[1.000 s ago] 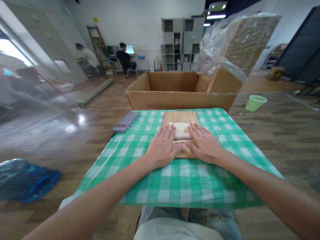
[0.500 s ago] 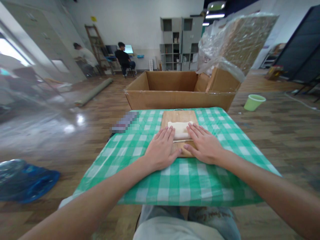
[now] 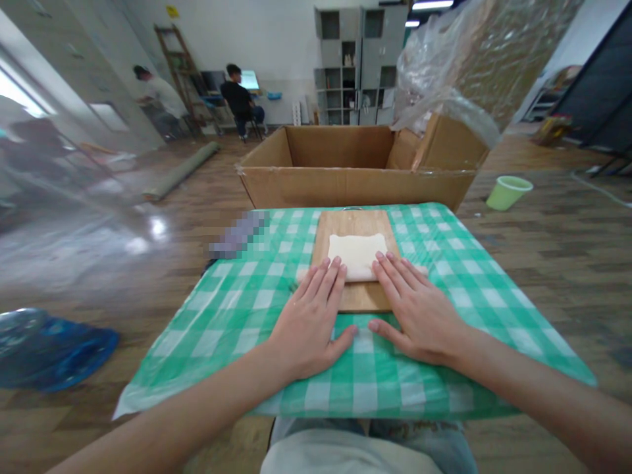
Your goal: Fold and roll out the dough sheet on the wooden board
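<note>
A pale sheet of dough [image 3: 357,246] lies flat on the wooden cutting board [image 3: 368,299]. Across its near part rests a light-coloured rolling pin [image 3: 360,273], whose ends stick out past both sides of the board. My left hand [image 3: 311,316] lies with straight fingers on the pin's left part. On the right part, my right hand [image 3: 422,309] rests the same way, palm down and fingers extended. Both thumbs point inward over the tablecloth, apart from each other. Neither hand is wrapped round the pin.
A green-and-white checked tablecloth [image 3: 237,329] covers the table, with a blurred-out flat object [image 3: 239,235] at its far left. Behind stands a large cardboard box [image 3: 345,187]. A green bucket [image 3: 508,193] and a blue plastic thing [image 3: 59,349] are on the floor. Two people sit further back.
Both hands have drawn back toward me along with the rolling pin. More of the dough's far part shows now. The view has shifted slightly downward.
</note>
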`<action>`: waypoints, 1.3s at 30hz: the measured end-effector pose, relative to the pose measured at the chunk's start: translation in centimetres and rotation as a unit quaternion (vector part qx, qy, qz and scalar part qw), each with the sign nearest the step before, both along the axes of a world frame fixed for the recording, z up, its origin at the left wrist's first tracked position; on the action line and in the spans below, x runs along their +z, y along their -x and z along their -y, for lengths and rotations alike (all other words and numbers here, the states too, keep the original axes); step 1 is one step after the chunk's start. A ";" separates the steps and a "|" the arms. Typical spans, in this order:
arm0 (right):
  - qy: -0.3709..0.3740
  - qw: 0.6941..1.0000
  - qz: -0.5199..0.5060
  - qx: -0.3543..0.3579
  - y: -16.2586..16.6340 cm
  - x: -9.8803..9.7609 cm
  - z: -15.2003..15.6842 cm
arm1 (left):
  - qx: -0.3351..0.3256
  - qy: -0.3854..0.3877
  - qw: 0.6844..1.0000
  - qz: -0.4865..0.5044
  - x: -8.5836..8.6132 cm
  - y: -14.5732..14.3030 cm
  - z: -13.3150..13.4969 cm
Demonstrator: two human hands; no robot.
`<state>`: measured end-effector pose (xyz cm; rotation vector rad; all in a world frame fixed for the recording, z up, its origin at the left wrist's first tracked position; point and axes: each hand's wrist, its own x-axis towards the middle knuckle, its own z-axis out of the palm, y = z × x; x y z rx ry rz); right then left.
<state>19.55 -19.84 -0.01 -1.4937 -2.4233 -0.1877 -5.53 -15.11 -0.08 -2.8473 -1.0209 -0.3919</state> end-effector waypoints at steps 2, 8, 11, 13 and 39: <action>0.000 1.000 -0.003 0.002 0.1 -0.2 0.7 | 0.000 0.003 1.000 0.000 0.0 0.1 0.6; 0.003 1.000 -0.003 0.005 0.5 -0.3 2.1 | 0.004 0.011 1.000 0.004 0.2 0.5 2.2; -0.002 1.000 -0.006 0.018 0.5 -0.2 3.0 | 0.005 0.008 1.000 0.018 0.2 0.6 3.2; -0.009 0.999 -0.010 0.030 0.4 -0.2 3.5 | 0.000 0.006 1.000 0.029 0.5 0.8 3.8; 0.067 0.983 -0.122 -0.116 -6.2 3.4 -2.0 | 0.100 0.135 0.983 0.074 4.1 -0.2 -9.0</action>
